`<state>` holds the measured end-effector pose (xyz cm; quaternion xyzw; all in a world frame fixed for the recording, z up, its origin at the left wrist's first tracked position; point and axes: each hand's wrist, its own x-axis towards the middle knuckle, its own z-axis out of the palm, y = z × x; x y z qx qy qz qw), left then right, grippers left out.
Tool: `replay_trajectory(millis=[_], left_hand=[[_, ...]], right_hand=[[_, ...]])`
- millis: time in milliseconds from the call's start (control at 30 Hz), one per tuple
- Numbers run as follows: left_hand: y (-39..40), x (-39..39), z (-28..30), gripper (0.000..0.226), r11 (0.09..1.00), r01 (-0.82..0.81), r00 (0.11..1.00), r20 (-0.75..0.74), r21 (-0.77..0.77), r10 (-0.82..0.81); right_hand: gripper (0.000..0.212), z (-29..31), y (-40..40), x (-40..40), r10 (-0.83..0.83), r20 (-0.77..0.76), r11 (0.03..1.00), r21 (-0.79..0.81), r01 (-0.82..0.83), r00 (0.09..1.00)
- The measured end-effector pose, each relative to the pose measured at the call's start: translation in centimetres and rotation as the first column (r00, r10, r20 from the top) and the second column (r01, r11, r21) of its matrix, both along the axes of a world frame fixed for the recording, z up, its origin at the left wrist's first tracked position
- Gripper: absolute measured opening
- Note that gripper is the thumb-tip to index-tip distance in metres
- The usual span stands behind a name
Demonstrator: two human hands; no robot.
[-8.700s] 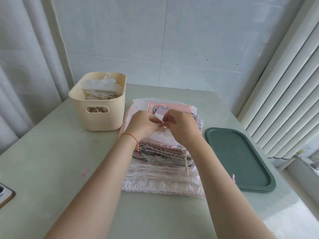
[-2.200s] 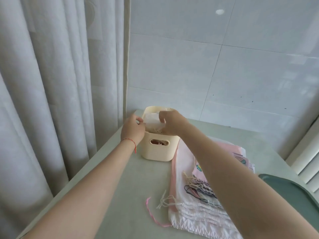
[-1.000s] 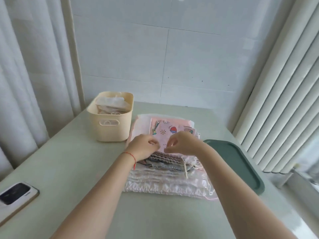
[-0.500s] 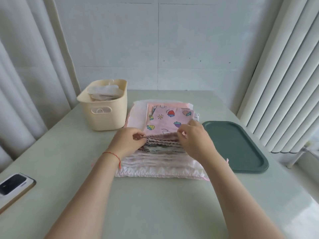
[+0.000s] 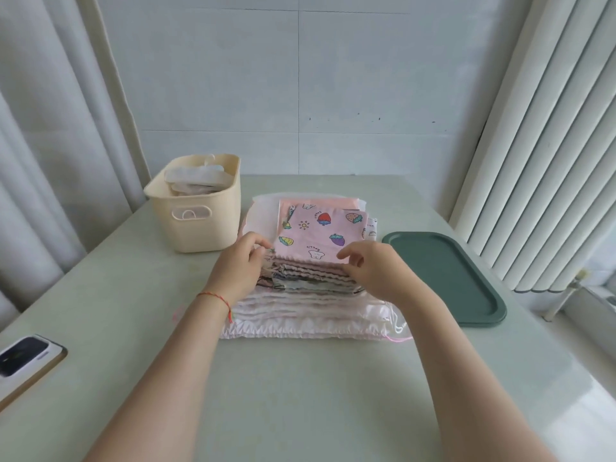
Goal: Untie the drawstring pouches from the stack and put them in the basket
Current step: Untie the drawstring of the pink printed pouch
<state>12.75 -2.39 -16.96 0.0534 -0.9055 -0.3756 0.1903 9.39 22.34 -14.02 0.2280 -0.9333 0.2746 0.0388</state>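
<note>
A stack of drawstring pouches [image 5: 306, 311] lies in the middle of the table. On top is a pink pouch printed with strawberries [image 5: 316, 235]. My left hand [image 5: 238, 266] pinches that pouch's gathered near-left corner. My right hand [image 5: 376, 268] has its fingers curled at the near-right corner of the same gathered edge, where they grip it. The cream basket [image 5: 200, 215] stands to the left of the stack with several pale pouches inside.
A dark green tray [image 5: 446, 275] lies to the right of the stack. A phone [image 5: 26, 358] sits at the table's left front edge. Curtains hang on the left, and vertical blinds on the right. A tiled wall closes off the far side.
Two seconds ago both hands laid a pale pouch in the basket. They came back to the stack and now hold the near edge of the strawberry pouch, hands set wider apart.
</note>
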Motion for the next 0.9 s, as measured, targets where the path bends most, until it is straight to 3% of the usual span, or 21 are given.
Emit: replay_trajectory(millis=[100, 233, 267, 400, 500, 633, 800, 900], left_hand=[[-0.1, 0.0, 0.0, 0.02, 1.0, 0.002, 1.0, 0.001, -0.008, -0.002], [0.0, 0.0, 0.0, 0.03, 0.999, -0.044, 0.998, 0.04, 0.001, 0.044], [0.1, 0.0, 0.1, 0.028, 0.999, -0.053, 0.997, 0.057, 0.003, 0.052], [0.4, 0.2, 0.7, 0.011, 0.999, -0.038, 0.993, 0.113, 0.031, 0.034], [0.1, 0.1, 0.4, 0.008, 0.999, -0.024, 0.993, 0.116, 0.026, 0.021], [-1.2, -0.3, -0.3, 0.02, 0.996, -0.037, 0.991, 0.128, -0.077, 0.047], [-2.9, 0.0, 0.3, 0.034, 0.977, -0.191, 0.977, 0.075, -0.094, 0.198], [-2.7, 0.3, 0.5, 0.036, 0.984, -0.176, 0.983, 0.038, -0.035, 0.177]], right_hand=[[0.033, 0.4, 0.5, 0.2, 0.045, 0.068, 0.997, 0.052, -0.049, 0.997], [0.02, 0.3, 0.7, 0.0, -0.06, -0.053, 0.993, 0.101, 0.065, 0.997], [0.015, 0.2, 0.6, 0.0, -0.102, -0.092, 0.986, 0.123, 0.113, 0.991], [0.032, -0.2, 0.6, -0.1, -0.177, -0.13, 0.962, 0.185, 0.2, 0.976], [0.031, -0.5, 0.4, -0.5, -0.208, -0.105, 0.976, 0.044, 0.213, 0.973], [0.038, -0.8, 0.4, -0.8, -0.309, -0.083, 0.944, -0.143, 0.296, 0.947], [0.031, -0.5, 2.5, -1.3, -0.588, 0.026, 0.72, -0.438, 0.538, 0.808], [0.035, -0.6, 1.8, -1.2, -0.455, 0.05, 0.799, -0.418, 0.433, 0.889]])
